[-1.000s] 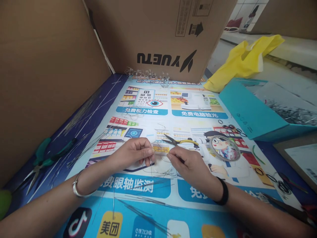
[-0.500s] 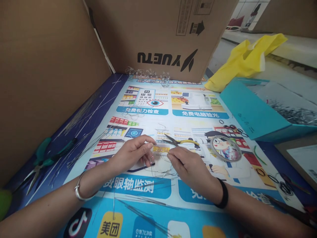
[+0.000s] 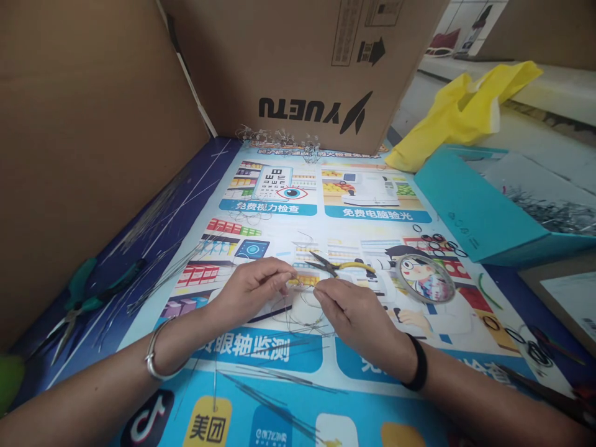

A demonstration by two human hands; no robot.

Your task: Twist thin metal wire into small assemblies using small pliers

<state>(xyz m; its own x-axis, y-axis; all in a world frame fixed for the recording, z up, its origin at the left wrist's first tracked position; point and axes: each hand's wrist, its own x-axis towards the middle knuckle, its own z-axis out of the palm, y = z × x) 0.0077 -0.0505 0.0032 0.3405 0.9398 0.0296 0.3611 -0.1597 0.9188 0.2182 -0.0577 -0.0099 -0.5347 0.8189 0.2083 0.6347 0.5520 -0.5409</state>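
My left hand [image 3: 261, 288], with a silver bangle at the wrist, pinches a small piece of thin wire at its fingertips, left of centre. Facing it across a small gap, my right hand [image 3: 356, 316] has its fingers closed on the other side of the thin wire [image 3: 305, 315], which hangs in loose loops between the hands. Yellow-handled pliers [image 3: 333, 266] lie just beyond my right fingers, jaws pointing left. A clear round tape roll [image 3: 426, 279] rests to the right of them.
Green-handled pliers [image 3: 77, 304] lie at the left beside loose wires [image 3: 162, 273]. A cardboard box [image 3: 298, 68] stands behind. At the right are a turquoise box [image 3: 479, 211], a yellow bag [image 3: 451, 118] and black rings [image 3: 537, 352]. Cut wires [image 3: 279, 406] lie in front.
My left hand's fingers have drawn together and turned palm down, its lower fingers now tucked out of sight. My right hand has barely moved.
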